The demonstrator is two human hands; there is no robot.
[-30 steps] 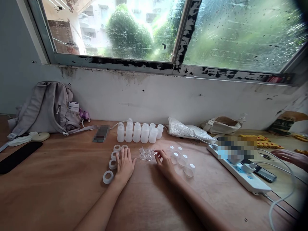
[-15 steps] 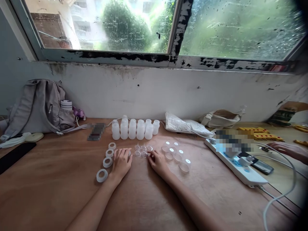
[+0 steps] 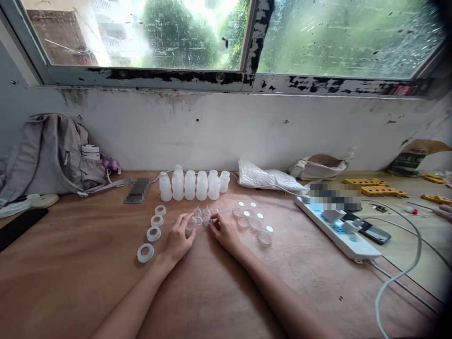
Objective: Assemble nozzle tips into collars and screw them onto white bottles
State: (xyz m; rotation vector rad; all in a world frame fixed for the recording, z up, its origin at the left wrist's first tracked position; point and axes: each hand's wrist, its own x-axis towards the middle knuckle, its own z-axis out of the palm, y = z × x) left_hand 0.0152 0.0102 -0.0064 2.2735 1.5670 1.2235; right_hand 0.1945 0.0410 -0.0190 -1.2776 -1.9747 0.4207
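My left hand (image 3: 179, 238) lies on the wooden table (image 3: 88, 263) with its fingers curled round a white screw ring (image 3: 191, 224). More white rings (image 3: 154, 233) lie in a slanting column just left of it. My right hand (image 3: 223, 231) is beside it, its fingertips pinched on one of the small clear teats (image 3: 205, 213) clustered between the two hands. A row of translucent white bottles (image 3: 190, 185) stands behind them near the wall. Several clear round caps (image 3: 251, 221) lie to the right of my right hand.
A grey backpack (image 3: 45, 155) leans on the wall at the left, with a dark phone (image 3: 19, 226) in front. A white bag (image 3: 268, 179), a power strip (image 3: 339, 235) with cables and yellow parts (image 3: 374, 188) lie right. Another person's hand (image 3: 445, 213) shows at the right edge.
My left hand went from lying flat over a ring to curling round it. My right hand moved left to the clear teats. The camera dipped a little.
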